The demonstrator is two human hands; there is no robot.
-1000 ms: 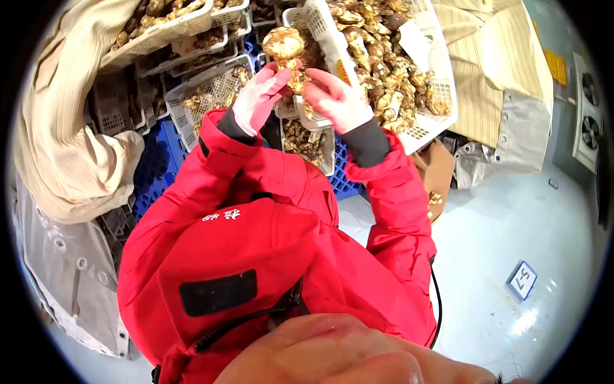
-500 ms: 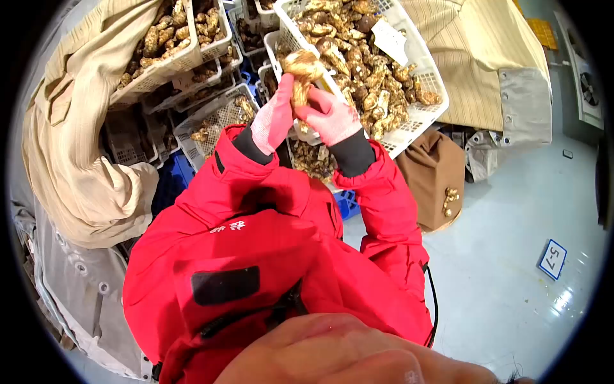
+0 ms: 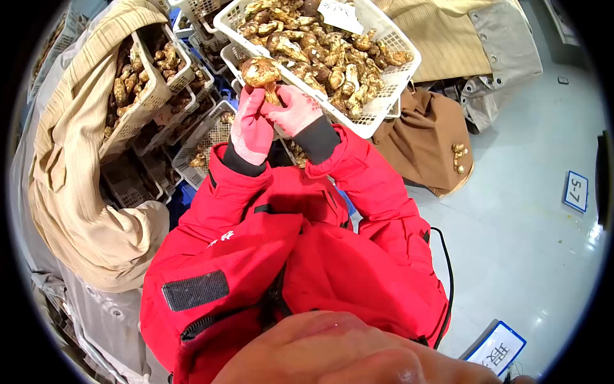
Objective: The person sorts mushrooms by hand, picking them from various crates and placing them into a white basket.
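Note:
A large brown-capped mushroom (image 3: 260, 72) with a pale, thick stem is held up in front of me, cap away from my body. My left hand (image 3: 252, 131), in a pink glove, is closed on it from the left, with fingers by the stem just under the cap. From the right, my right hand (image 3: 294, 111), gloved alike, pinches the lower stem. Part of the stem is hidden behind the gloved fingers. Just beyond my hands, a white plastic basket (image 3: 404, 66) holds many similar mushrooms, and a white paper slip (image 3: 341, 15) lies on top of them.
Stacked white crates (image 3: 155, 96) of mushrooms stand at left, partly draped by beige cloth (image 3: 64, 192). A brown cloth (image 3: 425, 137) with small mushrooms on it lies at right. Floor signs (image 3: 576, 191) sit on the grey floor (image 3: 505, 243).
The mushroom has been turned, so its cap top now shows more plainly. Both hands still hold it. The whole view has shifted, with the basket now farther left and higher.

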